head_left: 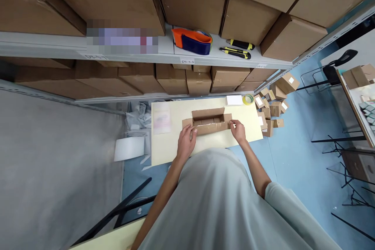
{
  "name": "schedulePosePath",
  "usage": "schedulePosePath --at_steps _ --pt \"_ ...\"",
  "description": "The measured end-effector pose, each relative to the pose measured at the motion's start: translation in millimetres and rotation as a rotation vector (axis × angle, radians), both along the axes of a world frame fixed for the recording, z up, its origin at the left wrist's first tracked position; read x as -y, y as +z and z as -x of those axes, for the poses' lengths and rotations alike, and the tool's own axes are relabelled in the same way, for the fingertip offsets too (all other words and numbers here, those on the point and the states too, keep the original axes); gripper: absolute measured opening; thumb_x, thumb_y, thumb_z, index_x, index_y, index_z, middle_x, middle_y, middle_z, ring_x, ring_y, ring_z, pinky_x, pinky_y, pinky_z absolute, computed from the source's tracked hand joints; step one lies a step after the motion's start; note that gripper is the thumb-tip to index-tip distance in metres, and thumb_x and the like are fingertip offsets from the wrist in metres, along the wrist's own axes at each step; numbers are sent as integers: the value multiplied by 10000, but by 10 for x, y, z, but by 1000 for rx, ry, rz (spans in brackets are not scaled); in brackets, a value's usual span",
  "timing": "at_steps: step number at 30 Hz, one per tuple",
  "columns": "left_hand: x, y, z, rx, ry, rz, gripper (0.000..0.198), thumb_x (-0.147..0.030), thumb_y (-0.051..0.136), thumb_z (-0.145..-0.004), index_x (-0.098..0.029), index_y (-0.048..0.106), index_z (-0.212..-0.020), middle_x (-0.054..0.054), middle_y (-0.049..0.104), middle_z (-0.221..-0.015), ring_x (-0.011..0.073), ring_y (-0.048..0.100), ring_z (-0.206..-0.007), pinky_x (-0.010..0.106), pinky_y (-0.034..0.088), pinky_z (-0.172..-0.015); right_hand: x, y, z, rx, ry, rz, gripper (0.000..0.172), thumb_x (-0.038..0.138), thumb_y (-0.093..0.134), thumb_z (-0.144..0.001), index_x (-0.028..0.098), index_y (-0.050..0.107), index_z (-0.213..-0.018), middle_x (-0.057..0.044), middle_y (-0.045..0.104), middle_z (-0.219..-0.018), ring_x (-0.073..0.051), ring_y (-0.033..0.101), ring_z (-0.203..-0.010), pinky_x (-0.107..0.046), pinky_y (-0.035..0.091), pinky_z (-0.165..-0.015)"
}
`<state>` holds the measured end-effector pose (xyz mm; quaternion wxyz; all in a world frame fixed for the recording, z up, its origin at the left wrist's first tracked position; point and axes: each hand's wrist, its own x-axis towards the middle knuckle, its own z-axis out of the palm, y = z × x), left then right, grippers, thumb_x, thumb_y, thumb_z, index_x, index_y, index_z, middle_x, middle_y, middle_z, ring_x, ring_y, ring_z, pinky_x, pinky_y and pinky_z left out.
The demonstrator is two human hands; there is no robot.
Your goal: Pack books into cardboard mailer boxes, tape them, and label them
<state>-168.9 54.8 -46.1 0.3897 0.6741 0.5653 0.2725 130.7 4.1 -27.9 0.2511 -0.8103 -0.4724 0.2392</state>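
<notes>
A small open cardboard box (208,119) lies on a pale yellow table (175,144), its flaps spread out. My left hand (186,140) grips the box's near left corner, fingers curled on the flap. My right hand (238,129) pinches the near right end of the front flap. Both hands hold the box from the side closest to me.
A white card (234,100) and a tape roll (248,99) lie at the table's far right. Small boxes (272,109) are piled on the blue floor to the right. On the shelf above sit a tape dispenser (191,41) and two utility knives (238,48). Large cartons fill the shelves.
</notes>
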Motion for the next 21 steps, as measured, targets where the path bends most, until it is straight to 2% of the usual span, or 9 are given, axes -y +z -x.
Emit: schedulePosePath --at_steps 3,6,9,11,13,14,16,18,21 --pt "43 -14 5 74 47 84 433 -565 482 -1059 -216 689 -1209 147 735 -1304 300 718 -1205 481 594 -1067 24 -82 22 -73 34 73 468 513 461 -1102 198 805 -1149 -157 818 -1210 -314 779 -1081 -443 594 -1011" --pt "55 -14 10 88 83 122 408 -574 491 -1053 -225 689 -1129 119 753 -1158 263 739 -1043 426 628 -947 -9 -145 31 -118 72 118 460 487 453 -1111 187 794 -1182 -156 817 -1205 -295 791 -1012 -423 610 -965" --pt "66 -35 24 45 13 56 364 -518 490 -1056 -248 668 -888 110 744 -1135 267 708 -1124 445 591 -1048 -125 -178 -24 -40 120 82 431 456 532 -1072 140 757 -1260 -196 773 -1279 -303 764 -1086 -444 603 -1014" --pt "102 -72 37 4 -24 24 297 -450 539 -1034 -249 655 -848 120 729 -1256 289 668 -1255 484 543 -1142 -251 -177 -92 19 179 14 449 452 588 -1042 126 728 -1318 -216 732 -1347 -323 718 -1211 -468 571 -1095" --pt "169 -128 46 -34 -44 15 158 -360 600 -992 -236 697 -975 133 667 -1435 313 604 -1392 514 497 -1210 -408 -165 -164 18 245 -39 455 454 602 -1040 142 714 -1352 -208 718 -1375 -325 686 -1277 -466 555 -1127" --pt "212 -163 48 -49 -55 16 184 -316 625 -969 -225 708 -1105 141 617 -1521 321 567 -1452 521 478 -1236 -492 -158 -194 -1 269 -48 437 456 594 -1048 160 720 -1344 -194 728 -1365 -318 691 -1267 -456 563 -1114" --pt "304 -236 41 -72 -77 23 467 -257 661 -935 -207 630 -1398 156 488 -1667 329 482 -1554 523 440 -1279 -657 -155 -230 -45 305 -29 380 458 576 -1065 192 754 -1270 -159 769 -1288 -302 726 -1185 -435 588 -1057" --pt "387 -305 19 -90 -77 44 680 -251 683 -932 -209 491 -1583 158 369 -1756 333 404 -1619 515 416 -1304 -798 -170 -231 -80 308 16 342 448 574 -1070 207 762 -1226 -126 804 -1165 -290 752 -1084 -424 600 -997" --pt "462 -377 -38 -113 -6 89 796 -286 688 -955 -237 372 -1684 152 376 -1761 333 404 -1626 509 424 -1304 -925 -226 -182 -85 252 46 398 380 588 -1057 215 656 -1413 -89 805 -1108 -267 758 -970 -411 604 -920"
